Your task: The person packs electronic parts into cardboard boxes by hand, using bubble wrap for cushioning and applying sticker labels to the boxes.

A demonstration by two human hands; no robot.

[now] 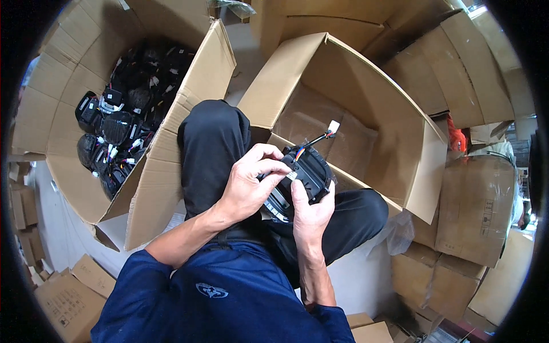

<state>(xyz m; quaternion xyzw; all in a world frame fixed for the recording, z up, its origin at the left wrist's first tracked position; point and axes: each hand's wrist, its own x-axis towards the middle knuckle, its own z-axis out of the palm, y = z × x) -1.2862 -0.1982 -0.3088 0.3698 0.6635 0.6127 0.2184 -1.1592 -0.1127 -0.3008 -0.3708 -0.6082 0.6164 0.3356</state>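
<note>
**A:** What does the head view show?

**B:** A seated person in dark trousers holds 1 black electronic module (306, 174) over the lap, just right of centre. The left hand (249, 183) wraps its 9 o'clock side, fingers (269, 166) curled closed across the top. The right hand (311, 211) grips it from 6 o'clock, thumb up the face.

**A:** How does the module lie?

**B:** Its long axis runs from 7 o'clock to 1 o'clock; coloured wires end in a white connector (333, 126) at 1 o'clock, beyond both hands.

**A:** Around it?

**B:** An open cardboard box (354, 86) at 1 o'clock; a box of similar modules (123, 123) at 10 o'clock.
</note>
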